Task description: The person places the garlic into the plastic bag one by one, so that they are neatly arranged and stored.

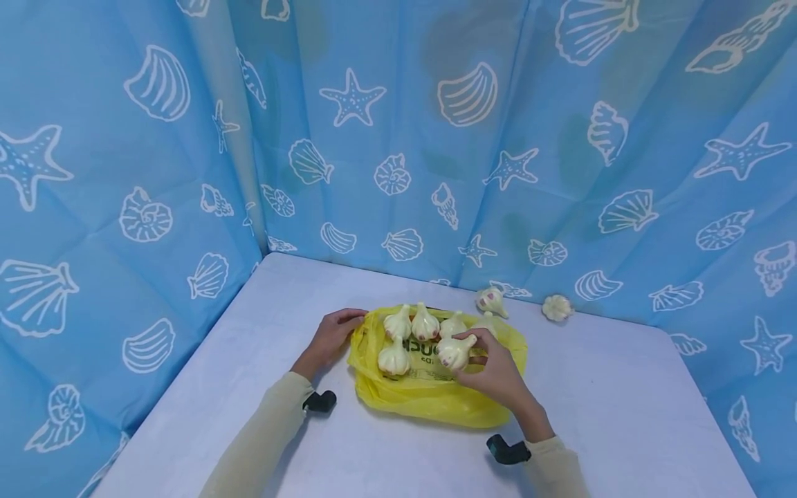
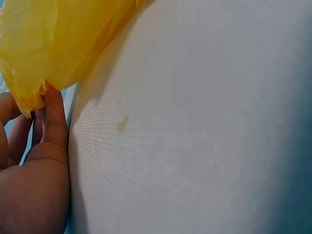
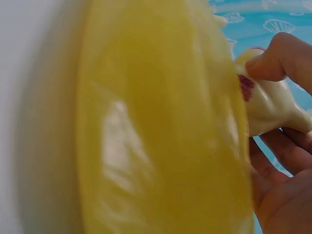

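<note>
So the only writing I can spot is some dark print (image 1: pixel 429 349) on the crinkly yellow plastic bag (image 1: pixel 429 408), bulbs partly covering it. A few bold letters with smaller ones under, can't make out the full words.

Right hand (image 1: pixel 495 370) has a cream, purple-marked garlic bulb (image 1: pixel 454 353) pinched between thumb and fingers, over the bag's right half. Left hand (image 1: pixel 333 335) pinches the bag's left edge; head cam is vague there, but the left wrist view shows the plastic bunched between the fingers. That view also catches a little tan smudge (image 2: pixel 123 124) on the white tabletop (image 1: pixel 598 401).

Right wrist cam is mostly yellow plastic, but you get the held bulb's dark reddish-purple patch (image 3: pixel 246 87) up close. Only the head view gets the other pale bulbs (image 1: pixel 425 323) grouped on the bag, plus two loose bulbs (image 1: pixel 557 308) behind it by the blue seashell-print curtain (image 1: pixel 373 200).
</note>
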`<action>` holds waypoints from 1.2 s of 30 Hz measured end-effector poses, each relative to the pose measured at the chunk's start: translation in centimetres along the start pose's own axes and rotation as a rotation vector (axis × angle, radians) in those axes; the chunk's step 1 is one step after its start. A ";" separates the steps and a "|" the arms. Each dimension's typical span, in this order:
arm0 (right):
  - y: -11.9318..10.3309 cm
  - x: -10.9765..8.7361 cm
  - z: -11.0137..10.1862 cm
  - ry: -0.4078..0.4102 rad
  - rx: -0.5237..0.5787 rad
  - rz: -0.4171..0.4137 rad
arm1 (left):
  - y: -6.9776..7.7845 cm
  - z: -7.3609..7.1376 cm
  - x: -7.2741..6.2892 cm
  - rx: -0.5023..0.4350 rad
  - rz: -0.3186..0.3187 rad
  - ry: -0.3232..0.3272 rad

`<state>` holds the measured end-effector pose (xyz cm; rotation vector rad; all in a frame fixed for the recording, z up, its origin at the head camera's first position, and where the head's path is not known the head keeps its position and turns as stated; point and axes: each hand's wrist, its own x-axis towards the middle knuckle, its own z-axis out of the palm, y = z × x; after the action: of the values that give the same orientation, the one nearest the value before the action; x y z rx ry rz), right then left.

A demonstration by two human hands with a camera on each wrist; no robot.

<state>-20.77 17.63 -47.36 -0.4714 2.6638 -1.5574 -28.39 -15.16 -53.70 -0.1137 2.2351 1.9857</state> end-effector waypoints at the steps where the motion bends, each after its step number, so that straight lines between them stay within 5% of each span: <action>1: 0.6 0.2 0.3 -0.010 -0.009 0.001 | 0.0 0.0 0.0 0.005 0.003 0.000; 11: 1.8 0.9 1.7 -0.114 -0.107 -0.059 | -0.3 -0.1 0.1 0.002 0.017 0.002; 19: 1.6 1.1 2.0 -0.163 -0.182 -0.015 | -0.3 0.0 0.1 0.012 0.018 0.010; 36: 1.1 0.6 3.0 -0.192 -0.328 -0.023 | -0.5 0.0 0.2 0.015 0.016 0.003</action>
<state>-21.13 15.44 -49.73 -0.6267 2.7723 -1.0181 -28.56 -15.20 -54.18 -0.0973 2.2600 1.9779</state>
